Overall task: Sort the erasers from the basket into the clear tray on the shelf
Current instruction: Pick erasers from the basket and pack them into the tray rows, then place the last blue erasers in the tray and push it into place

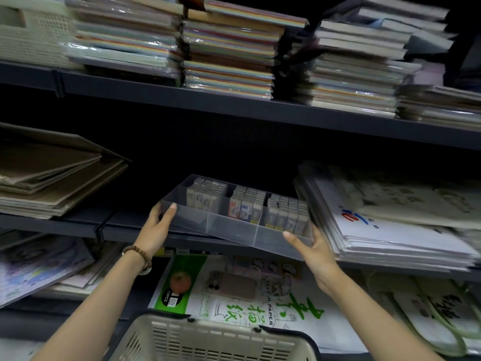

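Observation:
A clear divided tray [229, 230] sits on the middle shelf, its front edge sticking out past the shelf lip. Upright boxed erasers [247, 205] fill its three rear compartments in rows. My left hand [156, 225] grips the tray's front left corner, thumb over the rim. My right hand [311, 247] holds the front right corner with the thumb against the front wall. A beige slotted basket [208, 340] stands below, at the bottom centre; its inside is not visible.
Stacks of coloured paper packs [229, 53] load the top shelf. Brown card sheets [52, 175] lie left of the tray, white paper pads [390, 220] right of it. Sketch paper packs [234, 295] and tote bags [429, 316] fill the lower shelf.

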Available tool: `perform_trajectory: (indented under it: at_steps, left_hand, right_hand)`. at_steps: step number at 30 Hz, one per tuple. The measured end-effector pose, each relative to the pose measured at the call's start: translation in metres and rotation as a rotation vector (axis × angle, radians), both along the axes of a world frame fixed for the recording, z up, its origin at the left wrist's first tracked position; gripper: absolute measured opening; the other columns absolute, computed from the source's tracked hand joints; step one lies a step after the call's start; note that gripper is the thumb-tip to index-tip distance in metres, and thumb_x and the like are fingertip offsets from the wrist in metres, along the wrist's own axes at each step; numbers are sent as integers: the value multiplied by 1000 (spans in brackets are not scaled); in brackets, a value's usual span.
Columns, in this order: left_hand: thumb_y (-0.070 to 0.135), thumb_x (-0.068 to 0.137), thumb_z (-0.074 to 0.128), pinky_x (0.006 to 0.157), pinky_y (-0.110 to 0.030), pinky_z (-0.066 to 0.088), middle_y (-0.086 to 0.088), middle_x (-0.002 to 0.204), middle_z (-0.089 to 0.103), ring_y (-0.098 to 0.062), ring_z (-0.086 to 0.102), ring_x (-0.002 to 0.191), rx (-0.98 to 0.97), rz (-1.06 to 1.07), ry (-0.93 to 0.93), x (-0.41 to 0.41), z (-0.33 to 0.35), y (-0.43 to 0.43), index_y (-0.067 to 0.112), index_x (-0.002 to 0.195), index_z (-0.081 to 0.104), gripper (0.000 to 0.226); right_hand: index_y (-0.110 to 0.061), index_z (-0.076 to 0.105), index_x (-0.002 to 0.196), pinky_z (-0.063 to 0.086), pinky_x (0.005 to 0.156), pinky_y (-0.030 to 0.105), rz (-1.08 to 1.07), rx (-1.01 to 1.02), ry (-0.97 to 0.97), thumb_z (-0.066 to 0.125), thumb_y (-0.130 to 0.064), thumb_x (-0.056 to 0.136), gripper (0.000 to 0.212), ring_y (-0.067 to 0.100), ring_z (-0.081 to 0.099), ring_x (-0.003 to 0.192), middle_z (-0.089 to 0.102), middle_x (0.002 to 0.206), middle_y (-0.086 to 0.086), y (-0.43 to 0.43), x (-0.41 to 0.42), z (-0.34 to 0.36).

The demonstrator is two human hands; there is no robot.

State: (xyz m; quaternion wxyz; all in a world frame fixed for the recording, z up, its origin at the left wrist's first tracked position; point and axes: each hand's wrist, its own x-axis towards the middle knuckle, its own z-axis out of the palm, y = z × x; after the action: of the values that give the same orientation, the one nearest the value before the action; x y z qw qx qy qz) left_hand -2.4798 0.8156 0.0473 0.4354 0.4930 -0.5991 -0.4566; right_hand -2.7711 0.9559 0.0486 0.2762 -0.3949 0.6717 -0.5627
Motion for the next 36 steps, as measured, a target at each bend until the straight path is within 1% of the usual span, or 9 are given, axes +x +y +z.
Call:
perform_trajectory:
  at_steps: [8,11,16,24,27,30,32,34,36]
  left_hand:
    - [48,85,50,108,-31,27,1,145,23,-17,29,134,-74,-28,-20,-10,-5,47,19,145,19,73]
    - [56,76,50,108,-31,25,9,142,22,-12,26,133,-79,-85,-20,-2,-6,63,28,145,17,82]
    - [42,89,49,108,-30,29,6,150,25,-10,30,135,-70,-128,-55,14,-11,71,26,144,22,64]
    - [47,91,45,107,-28,27,2,150,27,-15,30,136,145,-533,-585,3,-111,120,20,144,26,63]
    - [50,93,40,110,-30,26,-4,152,27,-20,30,137,356,-639,-782,10,-169,134,12,145,24,66]
    - [55,93,36,114,-36,24,-8,155,19,-24,25,140,552,-675,-952,30,-236,158,12,147,19,71]
    - [53,92,41,110,-39,32,-14,149,31,-26,39,133,658,-662,-981,46,-277,180,7,143,28,70]
    - [45,92,49,99,-35,44,-16,132,51,-23,57,112,758,-619,-926,62,-306,198,6,127,46,53]
    - [40,93,50,96,-28,44,-16,132,50,-25,54,115,777,-538,-914,69,-323,205,7,127,47,47]
  right_hand:
    - [-22,22,148,25,110,37,-123,24,-12,65,-45,81,83,23,23,141,27,154,3,3,-12,0]
    - [-22,23,148,24,111,36,-109,17,7,63,-44,83,80,22,24,141,27,153,3,6,-11,1]
    - [-16,20,149,22,108,26,-75,9,-19,56,-34,91,70,18,21,143,24,155,5,20,-5,4]
    - [-15,38,139,37,92,19,-164,-31,69,61,-12,89,55,7,46,117,44,132,-8,63,28,-36]
    - [-14,44,132,42,84,19,-56,172,124,60,-10,90,46,13,55,106,51,122,-4,76,53,-96]
    - [-8,52,124,44,88,20,390,622,116,57,-17,92,34,21,55,113,56,124,7,103,75,-175]
    - [-5,52,126,42,97,26,649,917,84,56,-24,94,38,23,52,120,52,132,11,130,82,-230]
    - [-6,45,136,39,101,26,679,1117,46,58,-27,93,50,21,48,125,45,140,10,155,84,-269]
    - [-5,41,138,38,99,23,555,1141,35,61,-24,91,54,20,46,127,42,142,10,166,81,-291]
